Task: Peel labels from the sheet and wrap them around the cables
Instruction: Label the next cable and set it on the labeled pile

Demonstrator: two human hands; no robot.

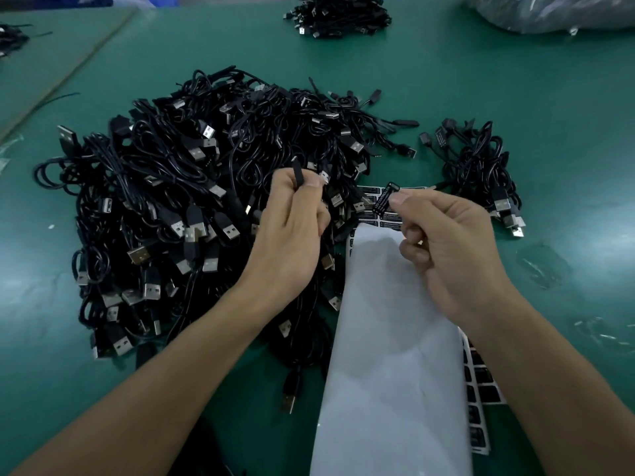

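A big heap of black USB cables (178, 201) lies on the green table, left of centre. My left hand (292, 231) pinches the black connector end of one cable (298, 175) above the heap, between thumb and forefinger. My right hand (446, 245) pinches a small black label (386, 201) with white print, lifted off the label sheet (388, 338). The sheet's white backing is folded over, and rows of black labels show at its far end and right edge. The two hands are a short gap apart.
A smaller bundle of black cables (481, 166) lies to the right of the sheet. Another cable pile (340, 15) sits at the far edge, beside a clear plastic bag (549, 12). Bare green table surface (515, 80) stretches to the right and far side.
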